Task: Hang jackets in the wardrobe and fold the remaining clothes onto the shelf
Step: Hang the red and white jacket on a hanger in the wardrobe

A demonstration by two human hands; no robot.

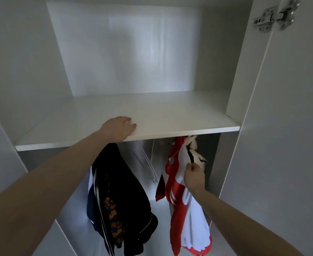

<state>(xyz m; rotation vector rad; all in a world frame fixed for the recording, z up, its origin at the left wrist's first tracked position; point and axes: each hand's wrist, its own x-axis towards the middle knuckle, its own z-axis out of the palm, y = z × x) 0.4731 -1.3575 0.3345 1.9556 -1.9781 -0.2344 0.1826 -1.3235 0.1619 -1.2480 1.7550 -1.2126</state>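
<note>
Hanging looks mostly done, folding not started as far as visible. Under the white laminate wardrobe shelf (170,115) two clusters hang: on the left a dark navy jacket (130,191) with a white-striped dark garment and a patterned orange-and-dark piece tucked against it; on the right a red-and-white striped sports jacket (178,183) with a beige-and-black garment (194,152) behind it, near the wardrobe's right wall. Between the clusters hang a few bare white wire hangers (148,163). The rail itself is hidden by the shelf. The shelf top carries no folded clothes in view, so that half of the task seems still to do; any leftover clothes are out of frame.

Left hand (121,128) rests on the shelf's front edge, fingers (129,122) fairly straight and lying on the board, holding nothing. Right hand (193,174) is down at the right cluster, fingers curled and pinching fabric at the edge where the red-and-white jacket meets the beige-and-black garment; which of the two it actually grips can't be told. The navy jacket hangs apart from both hands, just below the left wrist.
</note>
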